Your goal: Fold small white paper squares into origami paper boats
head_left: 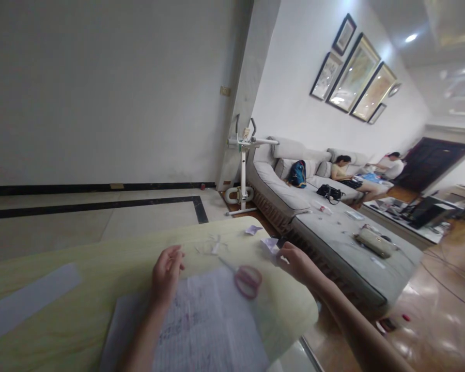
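Observation:
My left hand hovers over the yellow-covered table, fingers curled in a loose pinch near small white paper scraps; whether it holds anything is too small to tell. At the table's right edge my right hand is closed on a small piece of pale paper. Pink-handled scissors lie between the hands on a printed sheet of paper. Another small folded scrap rests near the far corner of the table.
A white paper strip lies at the table's left. To the right is a grey sofa with bags, where two people sit at the far end. An exercise bike stands by the wall. Shiny floor lies lower right.

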Action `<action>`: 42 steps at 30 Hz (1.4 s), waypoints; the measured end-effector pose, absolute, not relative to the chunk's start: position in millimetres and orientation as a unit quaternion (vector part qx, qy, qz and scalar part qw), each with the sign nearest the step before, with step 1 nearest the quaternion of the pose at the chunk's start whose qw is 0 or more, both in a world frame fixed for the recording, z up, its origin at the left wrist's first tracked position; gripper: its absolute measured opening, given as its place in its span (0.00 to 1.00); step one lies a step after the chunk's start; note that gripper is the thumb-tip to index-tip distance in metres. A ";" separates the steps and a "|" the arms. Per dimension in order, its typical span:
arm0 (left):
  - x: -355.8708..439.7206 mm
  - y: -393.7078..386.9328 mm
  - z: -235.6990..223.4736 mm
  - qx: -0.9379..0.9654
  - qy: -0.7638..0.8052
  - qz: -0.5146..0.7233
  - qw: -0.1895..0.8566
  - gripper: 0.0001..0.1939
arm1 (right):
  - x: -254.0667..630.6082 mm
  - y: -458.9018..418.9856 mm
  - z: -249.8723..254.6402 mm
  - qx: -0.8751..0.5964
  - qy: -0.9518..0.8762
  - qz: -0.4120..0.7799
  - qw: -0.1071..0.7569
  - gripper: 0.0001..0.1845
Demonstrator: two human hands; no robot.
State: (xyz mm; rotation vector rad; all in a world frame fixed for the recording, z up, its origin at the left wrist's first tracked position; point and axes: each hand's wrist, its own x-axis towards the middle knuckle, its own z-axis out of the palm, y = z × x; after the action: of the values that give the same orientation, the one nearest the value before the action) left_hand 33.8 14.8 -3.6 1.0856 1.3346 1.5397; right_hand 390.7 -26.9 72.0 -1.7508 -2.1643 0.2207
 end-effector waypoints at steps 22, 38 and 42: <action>34.5 11.1 3.6 0.444 0.528 0.600 0.406 0.17 | 379.9 -16.5 73.3 -0.605 -0.791 0.054 0.078 0.03; 33.5 10.3 3.5 0.443 0.530 0.599 0.406 0.19 | 370.5 -55.4 52.8 -0.592 -0.795 -0.021 0.130 0.04; 33.5 10.3 3.6 0.445 0.533 0.596 0.402 0.17 | 371.0 -53.2 51.6 -0.592 -0.796 -0.010 0.126 0.06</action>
State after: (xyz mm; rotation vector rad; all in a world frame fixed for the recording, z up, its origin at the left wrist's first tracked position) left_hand 33.5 10.3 3.6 1.1260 1.3481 1.5073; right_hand 371.0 -53.2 51.6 -1.7234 -2.3179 -0.0282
